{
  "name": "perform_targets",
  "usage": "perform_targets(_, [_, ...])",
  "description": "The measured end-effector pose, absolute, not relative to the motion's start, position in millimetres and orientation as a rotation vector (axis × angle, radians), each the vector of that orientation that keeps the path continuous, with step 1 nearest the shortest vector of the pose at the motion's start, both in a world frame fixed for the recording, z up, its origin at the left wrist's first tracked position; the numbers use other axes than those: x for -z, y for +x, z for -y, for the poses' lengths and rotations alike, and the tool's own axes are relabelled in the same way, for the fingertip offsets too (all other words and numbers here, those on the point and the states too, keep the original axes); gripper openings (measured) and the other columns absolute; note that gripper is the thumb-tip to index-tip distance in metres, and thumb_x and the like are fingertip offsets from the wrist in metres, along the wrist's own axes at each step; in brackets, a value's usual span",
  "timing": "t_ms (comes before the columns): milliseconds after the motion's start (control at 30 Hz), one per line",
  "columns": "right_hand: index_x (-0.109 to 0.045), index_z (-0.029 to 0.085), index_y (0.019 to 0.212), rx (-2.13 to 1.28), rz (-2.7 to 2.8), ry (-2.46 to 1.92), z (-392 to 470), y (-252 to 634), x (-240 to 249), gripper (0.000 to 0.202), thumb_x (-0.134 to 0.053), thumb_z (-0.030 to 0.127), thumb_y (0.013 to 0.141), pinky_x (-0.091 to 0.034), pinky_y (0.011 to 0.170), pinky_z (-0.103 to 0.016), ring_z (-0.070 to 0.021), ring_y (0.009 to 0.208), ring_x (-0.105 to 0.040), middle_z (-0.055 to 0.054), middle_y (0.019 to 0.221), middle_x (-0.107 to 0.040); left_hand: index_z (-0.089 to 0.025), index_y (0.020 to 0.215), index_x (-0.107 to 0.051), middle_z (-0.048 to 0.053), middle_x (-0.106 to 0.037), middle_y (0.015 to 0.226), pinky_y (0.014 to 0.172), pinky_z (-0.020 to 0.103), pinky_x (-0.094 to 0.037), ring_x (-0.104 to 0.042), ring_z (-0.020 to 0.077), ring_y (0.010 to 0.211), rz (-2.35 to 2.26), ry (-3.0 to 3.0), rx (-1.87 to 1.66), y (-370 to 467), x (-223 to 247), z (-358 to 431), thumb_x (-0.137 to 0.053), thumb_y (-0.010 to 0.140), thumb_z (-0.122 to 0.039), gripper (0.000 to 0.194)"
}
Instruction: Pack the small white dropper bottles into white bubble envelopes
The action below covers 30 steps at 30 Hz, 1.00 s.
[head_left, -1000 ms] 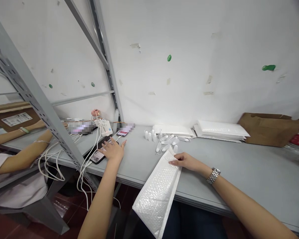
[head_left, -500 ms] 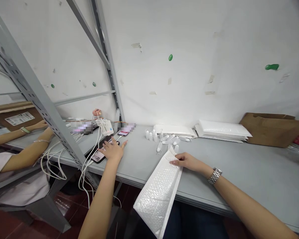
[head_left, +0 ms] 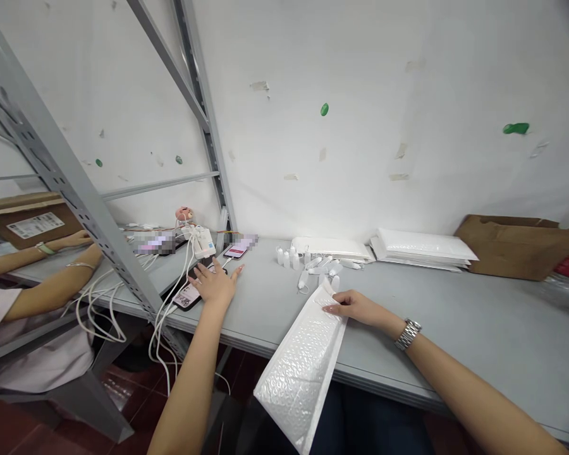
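Pinched in my right hand (head_left: 358,308) is a white bubble mailer (head_left: 303,366), which hangs slantwise over the table's front edge. My left hand (head_left: 214,284) has its fingers spread over a phone (head_left: 187,294) lying at the table's left; whether it touches the screen I cannot tell. Just beyond the mailer's upper end lie several small white bottle-like pieces with loops (head_left: 303,278), some upright, some on their sides. A second phone (head_left: 237,248) rests farther back, plugged into a cable.
Stacked bubble mailers (head_left: 422,246) and a brown paper bag (head_left: 507,246) line the wall at right. A grey metal rack post (head_left: 76,183) stands at left with white cables (head_left: 164,316) beside it. Beyond it are a co-worker's arms (head_left: 52,287) and a cardboard box (head_left: 28,218).
Almost nothing differs. My left fingers have shifted very slightly over the phone, and my right hand keeps the mailer in the same place.
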State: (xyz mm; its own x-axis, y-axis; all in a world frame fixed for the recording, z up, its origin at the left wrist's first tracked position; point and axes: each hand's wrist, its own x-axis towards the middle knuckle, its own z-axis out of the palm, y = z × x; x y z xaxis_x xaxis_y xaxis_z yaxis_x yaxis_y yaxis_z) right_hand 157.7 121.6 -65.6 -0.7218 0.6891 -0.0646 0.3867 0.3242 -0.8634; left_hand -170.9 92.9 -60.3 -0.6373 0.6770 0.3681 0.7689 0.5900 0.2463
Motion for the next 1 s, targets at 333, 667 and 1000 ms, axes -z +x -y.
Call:
perform_targets(333, [-0.061, 0.018, 0.067, -1.092, 2.105, -0.888, -116.7, 159.8, 51.6, 0.036, -0.058, 0.054, 0.075, -0.037, 0.069, -0.03, -0.018, 0.076, -0.047, -0.003, 0.075, -0.052, -0.019, 0.136, -0.039, 0.013, -0.039, 0.143, 0.103, 0.036, -0.031, -0.036, 0.0269, 0.13, 2.224, -2.594, 1.593, -60.7, 33.5, -57.9, -0.051, 0.078, -0.058, 0.071])
perform_targets(667, [-0.057, 0.027, 0.114, -0.45, 1.526, -1.078, -124.8, 165.5, 53.6, 0.053, -0.062, 0.057, 0.07, -0.036, 0.095, -0.042, -0.0255, 0.11, -0.043, -0.008, 0.116, -0.046, -0.009, 0.074, -0.07, 0.003, -0.063, 0.061, 0.057, 0.025, -0.037, -0.056, 0.0147, 0.058, 2.396, -2.662, 2.434, -33.8, 48.8, -62.1, -0.069, 0.063, -0.052, 0.044])
perform_targets(1000, [-0.047, 0.018, 0.055, -1.174, 1.692, -1.053, -121.8, 159.7, 52.3, 0.048, -0.056, 0.062, 0.072, -0.033, 0.051, -0.027, -0.0106, 0.052, -0.037, 0.003, 0.054, -0.04, -0.01, 0.087, -0.069, 0.002, -0.064, 0.068, 0.064, 0.027, -0.041, -0.056, 0.0163, 0.067, 2.268, -2.247, 2.73, -23.2, 62.3, -66.9, -0.061, 0.069, -0.056, 0.05])
